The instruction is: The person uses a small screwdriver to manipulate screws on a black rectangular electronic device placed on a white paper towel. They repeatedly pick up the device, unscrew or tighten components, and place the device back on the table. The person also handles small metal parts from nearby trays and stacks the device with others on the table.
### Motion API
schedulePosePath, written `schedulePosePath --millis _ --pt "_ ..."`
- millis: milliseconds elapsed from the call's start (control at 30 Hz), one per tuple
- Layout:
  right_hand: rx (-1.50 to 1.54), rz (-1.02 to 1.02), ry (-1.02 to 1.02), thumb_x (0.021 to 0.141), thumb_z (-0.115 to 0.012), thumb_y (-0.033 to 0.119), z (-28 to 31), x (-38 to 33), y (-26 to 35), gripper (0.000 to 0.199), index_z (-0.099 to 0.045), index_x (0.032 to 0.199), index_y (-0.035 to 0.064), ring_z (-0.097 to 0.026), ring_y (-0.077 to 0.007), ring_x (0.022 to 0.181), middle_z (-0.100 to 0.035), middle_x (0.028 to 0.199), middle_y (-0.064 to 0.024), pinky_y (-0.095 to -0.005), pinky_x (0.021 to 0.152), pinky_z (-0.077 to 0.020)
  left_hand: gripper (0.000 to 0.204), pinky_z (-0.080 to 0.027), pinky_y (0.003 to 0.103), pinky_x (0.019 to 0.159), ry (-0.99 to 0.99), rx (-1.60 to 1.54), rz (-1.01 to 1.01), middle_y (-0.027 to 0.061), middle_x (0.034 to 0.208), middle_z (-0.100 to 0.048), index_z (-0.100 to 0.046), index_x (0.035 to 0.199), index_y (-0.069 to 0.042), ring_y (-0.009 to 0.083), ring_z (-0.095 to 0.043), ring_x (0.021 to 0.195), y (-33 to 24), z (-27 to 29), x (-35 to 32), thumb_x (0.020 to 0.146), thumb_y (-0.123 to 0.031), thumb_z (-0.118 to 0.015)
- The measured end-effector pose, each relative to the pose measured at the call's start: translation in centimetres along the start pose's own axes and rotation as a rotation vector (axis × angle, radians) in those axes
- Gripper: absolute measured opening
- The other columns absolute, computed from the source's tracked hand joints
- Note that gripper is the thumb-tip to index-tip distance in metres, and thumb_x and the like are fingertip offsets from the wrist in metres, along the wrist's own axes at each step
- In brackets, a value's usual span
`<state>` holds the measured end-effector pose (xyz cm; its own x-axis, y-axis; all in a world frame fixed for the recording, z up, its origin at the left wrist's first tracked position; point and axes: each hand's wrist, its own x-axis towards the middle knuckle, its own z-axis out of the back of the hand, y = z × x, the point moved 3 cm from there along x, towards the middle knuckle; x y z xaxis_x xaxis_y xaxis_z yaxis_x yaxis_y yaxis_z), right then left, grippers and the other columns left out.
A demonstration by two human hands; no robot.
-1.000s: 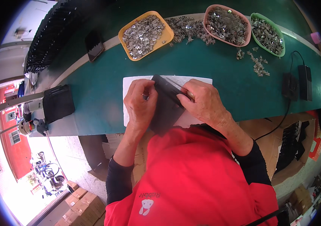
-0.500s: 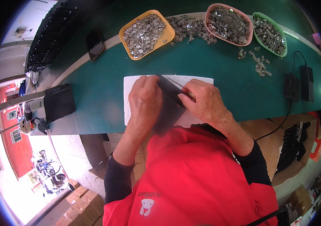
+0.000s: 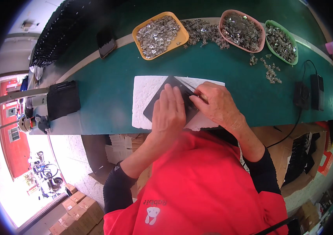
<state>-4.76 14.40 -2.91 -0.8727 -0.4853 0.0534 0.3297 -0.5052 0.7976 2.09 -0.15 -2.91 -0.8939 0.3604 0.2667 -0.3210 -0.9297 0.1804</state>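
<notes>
A thin, dark square panel (image 3: 189, 112) lies turned cornerwise on a white foam block (image 3: 142, 92) at the table's near edge. My left hand (image 3: 169, 113) rests flat on the panel, fingers stretched out and pointing away from me. At the panel's right edge, my right hand (image 3: 219, 105) is closed in a pinch, thumb toward the panel. A bit of something yellowish shows between its fingers, but the fingers hide what it is. The middle of the panel is covered by my left hand.
Small metal clips fill a yellow tray (image 3: 183, 37), a pink tray (image 3: 261, 43) and a green tray (image 3: 295, 58), with loose clips (image 3: 201, 31) between them. A phone (image 3: 106, 45) lies far left. A black box (image 3: 63, 100) stands left; a corded black device (image 3: 317, 92) sits right.
The panel was tilted up in my left hand; now it lies flatter on the foam. My left hand has opened and moved right onto it. My right hand keeps its pinch.
</notes>
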Motion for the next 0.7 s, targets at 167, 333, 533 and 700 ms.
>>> schedulePosePath --millis 167,333,533,700 --pt "-0.037 0.136 -0.203 0.087 -0.060 0.010 0.9 0.2 0.6 0.013 -0.062 0.096 0.0003 -0.063 -0.0355 0.074 -0.063 0.082 -0.0159 -0.0421 0.067 -0.0501 0.048 -0.049 0.036 0.081 0.062 -0.114 -0.011 0.0322 0.116 -0.056 -0.051 0.122 0.014 0.0375 -0.057 0.104 0.9 0.8 1.0 0.079 -0.005 -0.055" --pt "-0.203 0.195 -0.049 0.087 -0.058 0.006 1.7 -0.4 2.5 0.026 -0.063 0.113 0.0055 -0.063 -0.0318 0.071 -0.065 0.085 -0.0134 -0.0393 0.063 -0.0497 0.056 -0.039 0.046 0.098 -0.208 -0.478 0.313 0.0198 0.122 -0.054 -0.051 0.128 0.002 0.0391 -0.050 0.113 3.5 0.6 -0.9 0.074 -0.003 -0.068" --pt "-0.498 0.199 0.043 0.085 -0.061 0.008 0.4 0.0 4.3 0.033 -0.066 0.117 0.0134 -0.063 -0.0270 0.062 -0.062 0.073 -0.0072 -0.0368 0.056 -0.0522 0.053 -0.037 0.044 0.094 -0.124 -0.547 0.464 0.0179 0.120 -0.053 -0.053 0.125 0.001 0.0352 -0.049 0.112 3.4 -0.5 -1.1 0.080 -0.019 -0.071" --pt "-0.688 0.198 0.120 0.083 -0.061 0.009 -0.9 0.5 5.1 0.038 -0.066 0.120 0.0144 -0.065 -0.0243 0.064 -0.061 0.076 -0.0063 -0.0360 0.057 -0.0531 0.055 -0.039 0.044 0.090 -0.145 -0.562 0.475 0.0174 0.114 -0.053 -0.054 0.126 0.001 0.0345 -0.050 0.104 3.3 -0.8 -1.2 0.078 -0.019 -0.073"
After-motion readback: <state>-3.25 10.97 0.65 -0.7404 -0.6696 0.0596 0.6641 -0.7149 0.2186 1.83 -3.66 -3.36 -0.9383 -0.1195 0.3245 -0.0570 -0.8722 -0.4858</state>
